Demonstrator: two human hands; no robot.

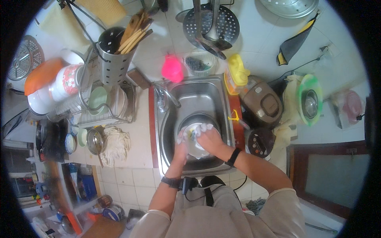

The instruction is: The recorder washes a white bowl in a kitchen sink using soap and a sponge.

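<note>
In the stainless steel sink (pixel 195 94), a white bowl (pixel 198 152) is held over a round metal basin (pixel 194 119). My left hand (pixel 181 145), with suds on its fingers, grips the bowl's left rim. My right hand (pixel 209 137), its fingers covered in white foam, presses inside the bowl on the right; whether it holds a sponge or cloth under the foam cannot be told. The faucet (pixel 170 95) reaches over the sink's left edge from the back left corner. The basin's lower part is partly hidden by the bowl and hands.
Left stands a wire dish rack (pixel 119 119) with bowls and a metal utensil holder (pixel 114 68). A yellow bottle (pixel 235 74), a brown rice cooker (pixel 262 101) and a yellow-handled peeler (pixel 238 118) lie right of the sink. A cloth (pixel 115 145) lies left; ladles (pixel 212 32) hang behind.
</note>
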